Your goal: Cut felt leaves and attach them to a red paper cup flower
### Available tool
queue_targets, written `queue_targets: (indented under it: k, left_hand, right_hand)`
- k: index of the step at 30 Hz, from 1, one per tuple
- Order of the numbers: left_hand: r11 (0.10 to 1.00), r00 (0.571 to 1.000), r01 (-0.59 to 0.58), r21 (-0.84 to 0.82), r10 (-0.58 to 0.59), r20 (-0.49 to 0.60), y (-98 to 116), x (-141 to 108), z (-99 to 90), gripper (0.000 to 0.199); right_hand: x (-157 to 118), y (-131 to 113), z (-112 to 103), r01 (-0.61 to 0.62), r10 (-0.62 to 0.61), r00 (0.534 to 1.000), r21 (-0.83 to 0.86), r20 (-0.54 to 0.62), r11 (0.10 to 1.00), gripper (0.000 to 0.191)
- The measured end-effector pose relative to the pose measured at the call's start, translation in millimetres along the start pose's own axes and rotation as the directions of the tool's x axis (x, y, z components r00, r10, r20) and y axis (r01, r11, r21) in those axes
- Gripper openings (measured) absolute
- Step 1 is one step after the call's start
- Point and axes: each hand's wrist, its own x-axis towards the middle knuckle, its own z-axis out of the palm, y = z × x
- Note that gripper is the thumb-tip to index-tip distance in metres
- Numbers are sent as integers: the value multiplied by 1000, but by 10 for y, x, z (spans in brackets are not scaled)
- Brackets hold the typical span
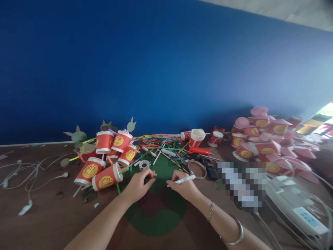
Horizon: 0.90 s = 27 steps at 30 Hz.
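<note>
My right hand (182, 187) grips a white marker pen (186, 179) with its tip pointing left, low over the green paper (162, 171). My left hand (142, 184) rests at the paper's left edge, fingers curved and thumb a little apart from them, with nothing visible between. A dark green round shape (158, 222) lies between my forearms; whether it joins the paper I cannot tell. Just beyond my left hand is a roll of tape (144, 165). Past my right hand lies a wider tape ring (197, 169).
Red paper cups (106, 177) with straws and green animal heads stand left. Pink-topped cups (267, 149) are heaped right. Straws (161, 140), scissors (182, 160) and a red-orange cutter (200, 151) lie ahead. Earphone cables (39, 170) and a power strip (310, 220) flank the table.
</note>
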Motion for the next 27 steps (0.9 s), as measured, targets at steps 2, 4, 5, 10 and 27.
queue_targets:
  k: [2, 4, 5, 10, 27]
  left_hand:
    - [1000, 1000, 0, -2, 0, 1, -2, 2, 0, 6]
    - [1000, 1000, -2, -2, 2, 0, -6, 7, 2, 6]
    - [1000, 1000, -4, -1, 4, -1, -7, 10, 2, 7]
    - [999, 999, -33, 38, 34, -10, 14, 20, -5, 17]
    - [999, 1000, -4, 38, 4, 1, 53, 7, -31, 27]
  right_hand:
    - [0, 9, 7, 17, -17, 1000, -19, -4, 1000, 23]
    - [-1, 6, 13, 23, -23, 1000, -30, -17, 999, 23]
    - [-1, 0, 14, 19, -20, 1000, -30, -22, 999, 23]
    - [-4, -21, -26, 0, 2, 1000, 56, -25, 998, 22]
    - [-6, 148, -46, -63, 77, 994, 157, -82, 986, 25]
